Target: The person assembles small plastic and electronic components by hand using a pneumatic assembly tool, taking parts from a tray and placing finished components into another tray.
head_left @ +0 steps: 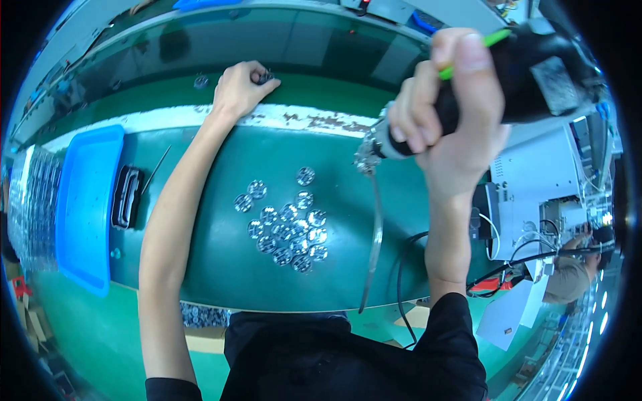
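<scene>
My left hand [241, 88] reaches over the white strip to the green belt, its fingers closed on a small dark round part [265, 77], mostly hidden by the fingers. My right hand [458, 107] is raised on the right and wraps round a black electric screwdriver [518, 77] with a green lever [495, 38]. The tool points down and left, away from the part in my left hand. A thin clear tube [376, 234] hangs from around its tip. Between my forearms, several shiny round parts [289, 230] lie loosely grouped on the green table [224, 267].
Another round part [200, 81] sits on the belt left of my hand. At the left stand a blue tray [83, 214], a black holder [126, 197] and stacked clear trays [33, 207]. A black cable [400, 287] and a white machine [535, 174] are at the right.
</scene>
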The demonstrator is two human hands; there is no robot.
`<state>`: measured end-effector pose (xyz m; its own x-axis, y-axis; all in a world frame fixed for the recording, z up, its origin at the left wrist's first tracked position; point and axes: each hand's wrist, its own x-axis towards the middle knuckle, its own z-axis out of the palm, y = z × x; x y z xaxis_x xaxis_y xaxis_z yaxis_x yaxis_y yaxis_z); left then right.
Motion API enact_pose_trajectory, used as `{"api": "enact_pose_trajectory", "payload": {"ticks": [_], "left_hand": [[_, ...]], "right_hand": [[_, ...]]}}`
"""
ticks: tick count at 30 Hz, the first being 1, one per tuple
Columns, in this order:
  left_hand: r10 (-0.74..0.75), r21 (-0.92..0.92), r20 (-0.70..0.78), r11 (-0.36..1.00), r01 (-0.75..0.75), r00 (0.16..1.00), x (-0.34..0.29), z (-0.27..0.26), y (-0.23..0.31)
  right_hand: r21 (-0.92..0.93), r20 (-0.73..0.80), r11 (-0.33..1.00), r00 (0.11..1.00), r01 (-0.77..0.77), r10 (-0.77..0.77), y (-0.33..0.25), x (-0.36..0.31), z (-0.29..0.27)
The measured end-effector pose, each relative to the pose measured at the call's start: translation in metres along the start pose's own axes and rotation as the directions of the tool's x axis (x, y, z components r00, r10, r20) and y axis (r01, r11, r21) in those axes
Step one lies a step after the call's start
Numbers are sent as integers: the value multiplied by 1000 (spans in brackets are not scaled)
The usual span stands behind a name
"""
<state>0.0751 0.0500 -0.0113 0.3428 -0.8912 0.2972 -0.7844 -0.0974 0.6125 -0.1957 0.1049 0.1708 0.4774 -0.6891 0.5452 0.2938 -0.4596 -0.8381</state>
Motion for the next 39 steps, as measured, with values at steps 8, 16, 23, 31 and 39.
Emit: {"api": "enact_pose_trajectory", "payload": {"ticks": [8,16,23,31,39], "left_hand": [[549,-250,266,833,-494,792,-56,4,56],[520,-360,534,853,-377,667,-86,-2,71],[603,-392,468,797,-460,646,-85,5,72],[597,-404,434,799,-446,675,-88,5,63],[599,-417,428,795,-440,676,-89,7,65]], "right_hand": [[10,-10,995,995,100,-100,-9,-1,3],[13,-55,998,997,63,-62,11,-5,-4],[203,169,971,973,125,-160,6,2,-13],[186,161,982,985,32,-63,36,3,0],[145,121,989,992,12,-30,43,1,3]]}}
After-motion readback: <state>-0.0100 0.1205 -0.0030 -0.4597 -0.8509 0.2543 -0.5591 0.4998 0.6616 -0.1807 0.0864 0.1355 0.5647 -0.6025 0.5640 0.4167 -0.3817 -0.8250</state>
